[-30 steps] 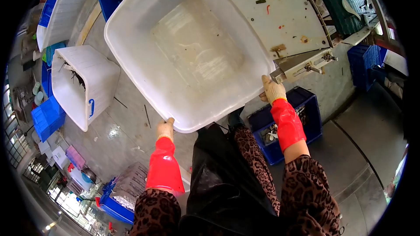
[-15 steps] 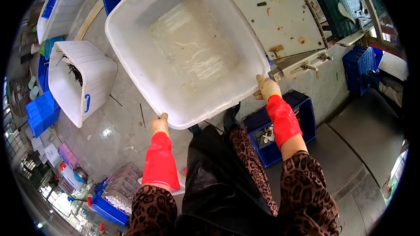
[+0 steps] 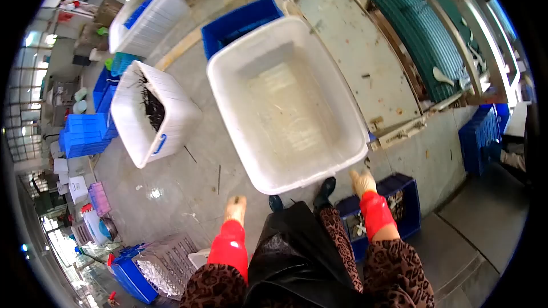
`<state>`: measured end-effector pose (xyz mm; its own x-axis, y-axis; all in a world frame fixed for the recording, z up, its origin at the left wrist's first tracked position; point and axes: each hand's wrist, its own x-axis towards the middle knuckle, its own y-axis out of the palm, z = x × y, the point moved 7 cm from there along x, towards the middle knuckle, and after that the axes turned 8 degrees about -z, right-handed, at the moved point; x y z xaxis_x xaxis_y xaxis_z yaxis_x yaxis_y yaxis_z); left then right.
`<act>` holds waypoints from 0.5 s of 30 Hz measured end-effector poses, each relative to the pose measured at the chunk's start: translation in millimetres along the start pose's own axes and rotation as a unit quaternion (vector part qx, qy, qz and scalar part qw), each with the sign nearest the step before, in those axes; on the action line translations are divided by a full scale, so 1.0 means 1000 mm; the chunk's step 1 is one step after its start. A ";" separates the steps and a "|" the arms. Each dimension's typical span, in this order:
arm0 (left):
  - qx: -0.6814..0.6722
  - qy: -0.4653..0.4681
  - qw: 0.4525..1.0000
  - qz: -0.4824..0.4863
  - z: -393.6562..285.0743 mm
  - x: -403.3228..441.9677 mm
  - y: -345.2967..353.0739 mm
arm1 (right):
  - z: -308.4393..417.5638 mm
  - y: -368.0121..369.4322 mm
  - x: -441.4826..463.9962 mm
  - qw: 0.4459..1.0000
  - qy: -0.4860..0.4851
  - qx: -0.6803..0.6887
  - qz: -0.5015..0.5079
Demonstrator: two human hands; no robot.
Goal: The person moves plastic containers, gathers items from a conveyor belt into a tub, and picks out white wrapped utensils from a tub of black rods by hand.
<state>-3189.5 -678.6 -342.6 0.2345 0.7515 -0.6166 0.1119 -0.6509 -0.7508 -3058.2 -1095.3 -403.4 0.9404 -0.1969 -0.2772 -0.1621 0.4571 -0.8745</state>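
A large white plastic tub [image 3: 242,111] rests in front of me with a little cloudy liquid at its bottom. My left hand [image 3: 235,210], in a glove with pale fingers and a red cuff, is just off the tub's near left corner and holds nothing. Its fingers point forward. Close to the near right corner, my right hand [image 3: 362,182] is in a matching glove, apart from the rim, fingers loosely extended. A dark blue crate [image 3: 412,208] with white pieces in it stands below my right hand.
To the left stands a white bin [image 3: 180,131] with dark strips inside, and another white bin [image 3: 162,20] behind it. A blue crate [image 3: 214,40] sits beyond the tub. At right is a pale work surface [image 3: 357,40] with scraps and a green ribbed belt [image 3: 422,40].
Both hands have let go of the tub's rim and drawn back toward me. The tub now looks farther away and lower, and the view has shifted.
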 end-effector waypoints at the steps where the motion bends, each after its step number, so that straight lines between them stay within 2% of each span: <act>1: -0.074 -0.032 0.997 0.012 -0.005 -0.029 -0.018 | 0.023 0.000 -0.025 0.948 -0.280 -0.128 0.080; 2: -0.094 -0.022 0.995 0.010 0.058 -0.016 -0.018 | 0.004 0.002 -0.032 0.970 0.000 0.186 0.155; 3: -0.113 -0.010 0.993 0.008 0.113 0.003 -0.016 | 0.002 -0.007 -0.044 0.991 0.010 -0.004 0.132; 4: -0.155 -0.022 0.988 0.003 0.107 0.004 -0.033 | 0.006 -0.001 -0.070 0.966 -0.136 -0.103 0.195; 5: -0.195 -0.035 0.980 0.006 0.102 -0.001 -0.048 | -0.018 -0.002 -0.090 0.973 -0.085 -0.063 0.205; 6: -0.223 -0.029 0.974 -0.015 0.098 -0.007 -0.068 | -0.029 0.006 -0.105 0.971 -0.107 -0.062 0.207; 7: -0.219 -0.071 0.973 -0.009 0.103 -0.014 -0.082 | 0.016 -0.028 -0.135 0.870 -0.377 -0.264 0.180; 9: -0.186 -0.150 0.970 0.046 0.114 -0.021 -0.095 | -0.006 -0.012 -0.151 0.855 -0.325 -0.346 0.210; 11: -0.234 -0.126 0.962 0.057 0.125 -0.006 -0.109 | -0.010 -0.014 -0.177 0.852 -0.287 -0.374 0.227; 13: -0.297 -0.095 0.947 0.076 0.096 0.017 -0.134 | 0.042 -0.018 -0.169 0.692 -0.315 -0.498 0.416; 15: -0.350 -0.073 0.930 0.088 0.090 0.031 -0.169 | 0.050 -0.014 -0.206 0.699 -0.433 -0.504 0.265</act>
<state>-3287.6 -535.6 -256.7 0.1811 0.6002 -0.7791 0.6967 -0.6374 -0.3291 -3235.1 -1017.9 -314.4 0.4259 0.5659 -0.7059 -0.2749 -0.6624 -0.6969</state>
